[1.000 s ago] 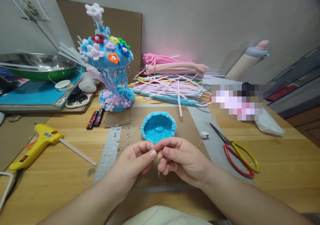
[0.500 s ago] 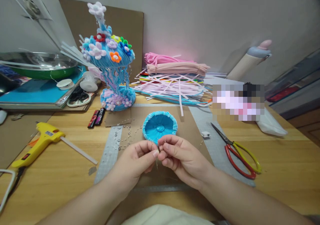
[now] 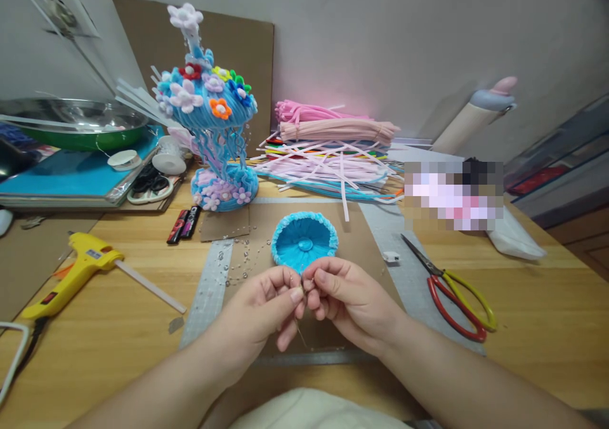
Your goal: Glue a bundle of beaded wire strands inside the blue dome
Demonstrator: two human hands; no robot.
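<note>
My left hand (image 3: 261,311) and my right hand (image 3: 347,302) meet fingertip to fingertip over a brown cardboard sheet (image 3: 361,242). Both pinch a thin clear thread (image 3: 301,335) that hangs down between them; what sits at the pinch is too small to name. Just beyond the fingers lies a blue pipe-cleaner cup (image 3: 304,241), open side toward me. A strand of clear beads (image 3: 235,261) lies left of it on the grey cutting mat (image 3: 207,289).
A blue flowered pipe-cleaner sculpture (image 3: 212,118) stands behind. Stacked pipe cleaners and white strips (image 3: 328,150) lie at the back. A yellow glue gun (image 3: 76,270) rests at left, red-handled scissors (image 3: 451,289) at right. A metal bowl (image 3: 71,124) and thread spools (image 3: 166,161) sit far left.
My fingers have shifted slightly at the pinch, and the left hand's lower fingers have spread downward. The hands stay in the same place near the blue cup.
</note>
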